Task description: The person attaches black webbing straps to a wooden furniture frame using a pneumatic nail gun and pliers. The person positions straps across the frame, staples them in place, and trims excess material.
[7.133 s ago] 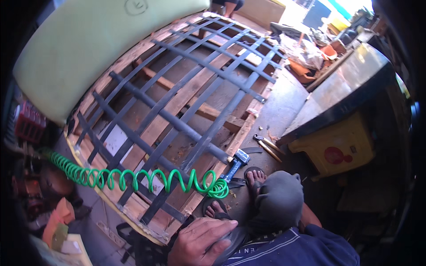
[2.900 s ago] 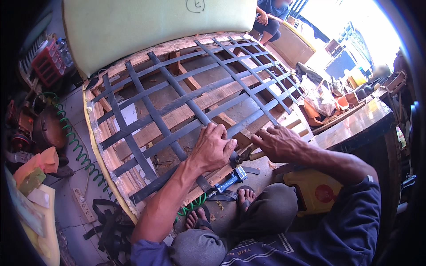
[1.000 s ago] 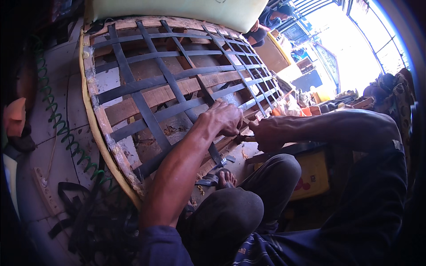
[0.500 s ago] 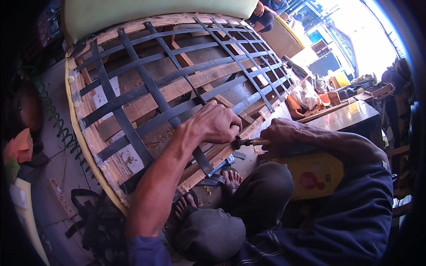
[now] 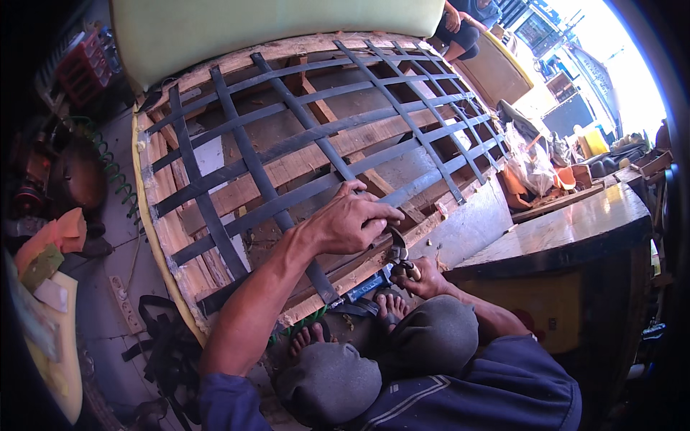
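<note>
My left hand (image 5: 348, 219) rests over the woven black straps (image 5: 277, 205) of a wooden frame, just behind its front rail (image 5: 424, 228). Its index finger stretches to the right with the thumb apart, and nothing shows between them. My right hand (image 5: 425, 279), in front of the rail, is closed round a hammer (image 5: 398, 248) with a dark curved metal head and a pale handle. The head points up beside the rail, near my left fingertips. A blue tool (image 5: 365, 287) lies low by the rail, close to my right hand; whether I touch it is hidden.
A pale green padded panel (image 5: 273, 32) rises behind the frame. At right stands a dark-edged table (image 5: 553, 223). A power strip (image 5: 126, 305) and tangled black straps (image 5: 169, 359) lie on the left floor. Another person (image 5: 463, 29) sits at the far side.
My left hand has loosened from a fist, with its index finger now stretched out. My right hand has moved down toward my knees, and the hammer has swung from level to upright. The view has shifted.
</note>
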Motion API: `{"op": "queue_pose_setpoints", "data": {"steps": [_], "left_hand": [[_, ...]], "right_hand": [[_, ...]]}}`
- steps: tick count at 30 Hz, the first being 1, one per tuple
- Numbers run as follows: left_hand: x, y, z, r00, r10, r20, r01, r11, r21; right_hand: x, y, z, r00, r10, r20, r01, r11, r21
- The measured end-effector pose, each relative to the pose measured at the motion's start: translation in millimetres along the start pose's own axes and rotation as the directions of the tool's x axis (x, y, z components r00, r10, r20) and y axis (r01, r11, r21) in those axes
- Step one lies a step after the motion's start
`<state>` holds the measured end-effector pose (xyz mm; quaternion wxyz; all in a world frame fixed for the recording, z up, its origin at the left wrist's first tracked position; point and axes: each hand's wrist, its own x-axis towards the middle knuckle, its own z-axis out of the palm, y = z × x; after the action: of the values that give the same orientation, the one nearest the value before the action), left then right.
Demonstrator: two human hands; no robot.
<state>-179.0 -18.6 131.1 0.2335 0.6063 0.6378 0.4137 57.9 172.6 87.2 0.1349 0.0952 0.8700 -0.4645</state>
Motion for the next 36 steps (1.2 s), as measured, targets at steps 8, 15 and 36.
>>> {"op": "queue_pose_setpoints", "data": {"steps": [8, 15, 36], "left_hand": [[-1.0, -4.0, -4.4, 0.999, -0.045, 0.027, 0.046, 0.998, -0.031], [-2.8, -9.4, -0.4, 0.998, -0.018, 0.052, 0.013, 0.995, 0.096], [6.7, 11.2, -2.0, 0.995, -0.098, 0.012, 0.09, 0.953, 0.289]], "right_hand": [[17.7, -105.7, -117.3, 0.828, 0.318, 0.462, -0.066, 0.873, -0.483], [56.5, -166.1, -119.8, 0.621, 0.594, 0.512, 0.011, 0.646, -0.763], [-5.1, -161.8, -102.4, 0.927, 0.258, 0.271, 0.132, 0.453, -0.882]]}}
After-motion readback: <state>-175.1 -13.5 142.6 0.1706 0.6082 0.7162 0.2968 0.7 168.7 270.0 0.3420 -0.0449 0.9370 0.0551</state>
